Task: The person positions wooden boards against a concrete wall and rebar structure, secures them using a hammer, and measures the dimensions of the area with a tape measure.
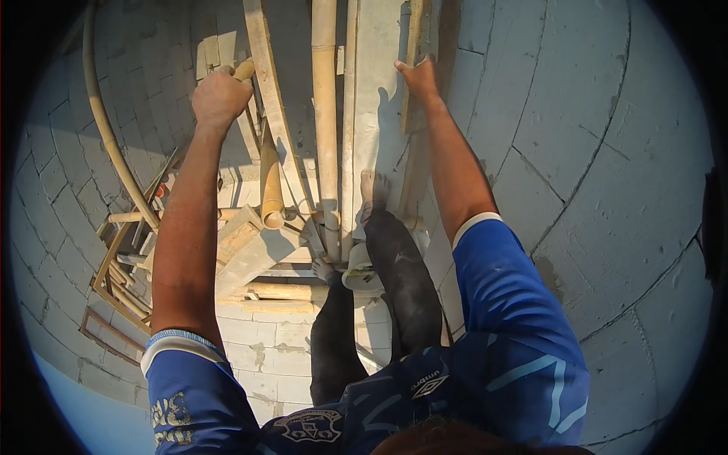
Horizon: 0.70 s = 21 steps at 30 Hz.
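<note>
At the upper left, my left hand [218, 97] is closed around a tan, rounded pole [244, 70] that looks like bamboo; one end sticks out past the thumb side. My left arm is stretched out far ahead. My right hand [419, 76] is at an upright wooden board [415, 32], thumb out to the left and the other fingers partly hidden, seemingly gripping it. Between my hands run a long bamboo pole [324, 98], a narrow wooden plank [267, 76] and a wide pale board [375, 68]. My bare right foot [374, 188] is on the pale board.
Below, a bucket [362, 279] stands by my legs, near crossing bamboo and timber pieces [280, 290]. A shorter bamboo pole [271, 182] slants beside the plank. Grey block walls rise on the right [576, 167] and left [68, 167]. A curved-looking bamboo pole [106, 121] crosses the left side.
</note>
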{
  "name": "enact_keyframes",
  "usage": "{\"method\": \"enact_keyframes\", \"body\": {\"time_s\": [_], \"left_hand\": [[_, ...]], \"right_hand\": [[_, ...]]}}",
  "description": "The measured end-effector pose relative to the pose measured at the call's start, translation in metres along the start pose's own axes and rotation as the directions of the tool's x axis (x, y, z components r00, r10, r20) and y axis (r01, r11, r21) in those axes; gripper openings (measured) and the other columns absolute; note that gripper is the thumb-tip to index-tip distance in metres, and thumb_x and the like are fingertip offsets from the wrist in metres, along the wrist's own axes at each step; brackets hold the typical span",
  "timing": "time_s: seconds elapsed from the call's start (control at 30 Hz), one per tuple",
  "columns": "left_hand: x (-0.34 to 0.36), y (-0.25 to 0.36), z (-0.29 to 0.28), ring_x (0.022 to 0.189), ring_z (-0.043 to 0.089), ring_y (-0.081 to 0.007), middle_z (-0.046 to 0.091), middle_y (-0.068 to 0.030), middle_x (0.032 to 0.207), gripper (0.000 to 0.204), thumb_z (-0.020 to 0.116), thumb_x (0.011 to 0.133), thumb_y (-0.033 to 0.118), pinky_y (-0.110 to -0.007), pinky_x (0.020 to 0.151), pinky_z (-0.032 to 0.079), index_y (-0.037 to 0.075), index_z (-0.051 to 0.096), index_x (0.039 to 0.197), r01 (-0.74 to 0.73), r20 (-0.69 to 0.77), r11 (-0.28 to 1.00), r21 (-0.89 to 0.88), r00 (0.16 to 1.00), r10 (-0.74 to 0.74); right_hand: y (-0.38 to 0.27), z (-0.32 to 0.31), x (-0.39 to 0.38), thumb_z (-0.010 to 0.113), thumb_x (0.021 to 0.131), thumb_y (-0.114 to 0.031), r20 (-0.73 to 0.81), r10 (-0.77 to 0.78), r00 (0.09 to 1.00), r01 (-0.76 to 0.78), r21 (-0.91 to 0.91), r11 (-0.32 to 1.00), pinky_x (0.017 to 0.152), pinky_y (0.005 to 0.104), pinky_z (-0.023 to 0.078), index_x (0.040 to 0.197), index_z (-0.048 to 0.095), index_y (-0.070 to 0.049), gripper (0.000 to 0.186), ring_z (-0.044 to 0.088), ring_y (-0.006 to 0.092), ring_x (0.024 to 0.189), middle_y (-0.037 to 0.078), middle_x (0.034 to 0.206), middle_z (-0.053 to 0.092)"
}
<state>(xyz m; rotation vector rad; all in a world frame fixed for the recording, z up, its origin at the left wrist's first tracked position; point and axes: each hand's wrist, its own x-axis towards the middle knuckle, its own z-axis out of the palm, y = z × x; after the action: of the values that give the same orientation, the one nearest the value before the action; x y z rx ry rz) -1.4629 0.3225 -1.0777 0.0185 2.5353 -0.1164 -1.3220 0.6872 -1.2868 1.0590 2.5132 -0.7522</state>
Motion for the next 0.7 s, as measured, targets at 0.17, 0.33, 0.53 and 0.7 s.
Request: {"method": "enact_keyframes", "body": {"time_s": [0.17,0.33,0.53,0.7], "left_hand": [[-0.002,-0.010,0.003,0.107,0.069,-0.0367,0.073,-0.0204,0.110,0.051,0.063,0.085,0.043,-0.045,0.091,0.054,0.007,0.069,0.121,-0.024,-0.036,1.000,-0.012,0.999,0.023],[0.001,-0.001,-0.003,0.103,0.070,-0.0372,0.073,-0.0207,0.108,0.047,0.063,0.085,0.041,-0.046,0.090,0.055,0.006,0.070,0.117,-0.036,-0.046,0.999,-0.041,0.998,0.034],[-0.003,-0.018,0.000,0.100,0.070,-0.0375,0.074,-0.0196,0.103,0.043,0.066,0.083,0.036,-0.046,0.087,0.056,0.006,0.071,0.114,-0.021,-0.038,0.999,-0.034,0.999,0.019],[-0.004,-0.015,-0.003,0.099,0.071,-0.0366,0.074,-0.0186,0.101,0.039,0.064,0.083,0.032,-0.046,0.087,0.056,0.007,0.071,0.112,-0.002,-0.038,0.999,-0.034,0.999,0.000]], "right_hand": [[-0.013,0.033,0.001,0.074,0.085,-0.031,0.070,0.171,0.983,-0.156,-0.175,0.972,0.093,0.0492,0.055,0.125,0.059,-0.004,0.051,0.065,0.0401,0.115,0.022,0.125,0.064],[-0.008,-0.004,0.010,0.070,0.087,-0.028,0.001,0.178,0.984,-0.170,-0.285,0.943,0.093,0.0517,0.055,0.121,0.062,-0.003,0.043,0.065,0.0423,0.110,0.022,0.126,0.062],[-0.038,-0.093,-0.037,0.075,0.084,-0.029,0.017,0.065,0.998,-0.064,-0.086,0.994,0.091,0.0432,0.055,0.111,0.071,-0.001,0.039,0.067,0.0347,0.109,0.020,0.110,0.069],[-0.059,-0.094,0.008,0.079,0.084,-0.034,0.573,-0.145,0.807,-0.133,0.415,0.900,0.087,0.0393,0.053,0.114,0.073,-0.002,0.044,0.070,0.0249,0.097,0.012,0.100,0.074]]}}
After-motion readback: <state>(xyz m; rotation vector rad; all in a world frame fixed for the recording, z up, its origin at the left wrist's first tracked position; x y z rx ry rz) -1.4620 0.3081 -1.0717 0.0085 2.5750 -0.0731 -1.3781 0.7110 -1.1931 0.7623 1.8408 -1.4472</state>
